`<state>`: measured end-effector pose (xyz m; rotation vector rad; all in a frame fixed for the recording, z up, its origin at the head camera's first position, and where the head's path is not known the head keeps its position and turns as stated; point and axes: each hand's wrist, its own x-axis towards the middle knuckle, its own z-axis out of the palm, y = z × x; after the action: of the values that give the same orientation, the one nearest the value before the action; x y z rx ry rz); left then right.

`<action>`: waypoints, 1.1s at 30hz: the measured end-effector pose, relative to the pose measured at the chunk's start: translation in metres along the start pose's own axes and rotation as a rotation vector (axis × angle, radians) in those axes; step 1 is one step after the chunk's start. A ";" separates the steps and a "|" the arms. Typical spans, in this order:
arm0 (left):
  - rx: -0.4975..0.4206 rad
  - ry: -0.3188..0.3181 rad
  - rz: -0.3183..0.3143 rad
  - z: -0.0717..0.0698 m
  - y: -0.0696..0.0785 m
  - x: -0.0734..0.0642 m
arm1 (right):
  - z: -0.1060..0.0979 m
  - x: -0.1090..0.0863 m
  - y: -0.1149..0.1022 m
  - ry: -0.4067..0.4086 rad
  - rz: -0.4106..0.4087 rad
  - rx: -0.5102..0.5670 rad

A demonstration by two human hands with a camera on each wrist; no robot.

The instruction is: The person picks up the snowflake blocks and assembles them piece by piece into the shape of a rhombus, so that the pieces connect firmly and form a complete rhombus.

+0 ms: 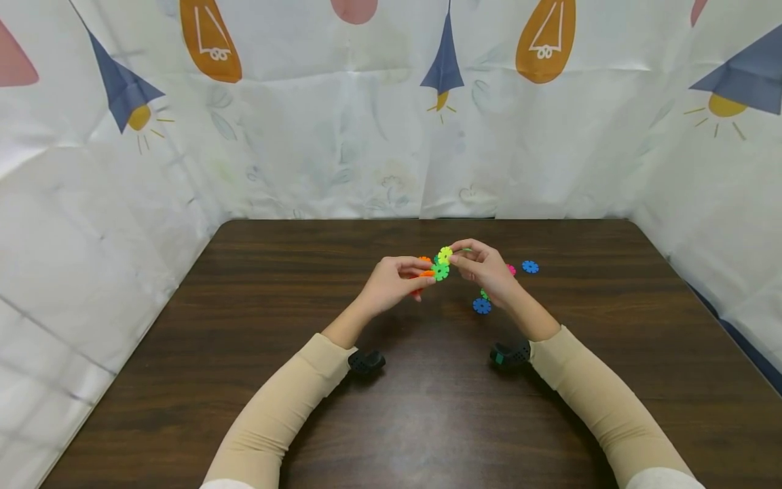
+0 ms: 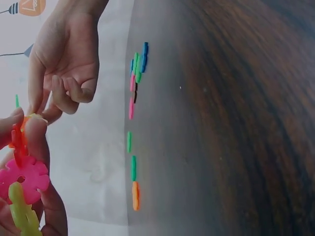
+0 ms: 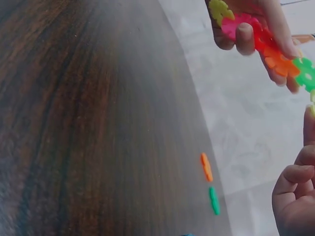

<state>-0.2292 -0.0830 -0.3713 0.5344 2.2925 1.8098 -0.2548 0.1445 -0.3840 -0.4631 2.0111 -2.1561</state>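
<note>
My left hand (image 1: 391,282) grips a chain of notched plastic discs joined edge to edge, held above the table. In the right wrist view the chain runs from a yellow disc (image 3: 220,11) through a pink disc (image 3: 234,25), red and an orange disc (image 3: 281,61) to a green disc (image 3: 306,73). The left thumb and fingers pinch it around the red and orange part. At the far end, my right hand (image 1: 485,268) pinches another yellow disc (image 1: 445,254) between thumb and fingertips, right at the edge of the green one.
Loose discs lie on the dark wooden table (image 1: 391,421) beyond and beneath the hands. Blue discs (image 1: 530,267) and a pink disc (image 1: 510,269) are to the right, partly behind the right hand. An orange disc (image 3: 206,167) and a green disc (image 3: 214,200) lie farther back. A patterned cloth (image 1: 379,149) surrounds the table.
</note>
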 end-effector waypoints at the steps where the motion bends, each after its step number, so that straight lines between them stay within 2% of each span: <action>1: 0.016 0.000 0.009 0.000 0.000 0.000 | 0.000 0.000 0.000 0.003 -0.002 -0.005; 9: 0.127 0.018 0.044 0.000 0.000 -0.001 | 0.002 -0.003 0.000 0.019 -0.023 -0.049; 18: 0.202 0.057 0.060 0.001 0.003 -0.001 | 0.003 -0.004 0.000 0.006 -0.031 -0.033; 24: 0.215 0.067 0.102 0.003 0.005 0.000 | 0.001 -0.004 -0.003 0.006 -0.045 -0.024; 33: 0.222 0.062 0.117 0.004 0.006 0.000 | 0.005 -0.008 -0.002 0.033 -0.008 0.027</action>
<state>-0.2264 -0.0782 -0.3664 0.6680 2.5728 1.6505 -0.2456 0.1430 -0.3829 -0.4360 1.9978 -2.2068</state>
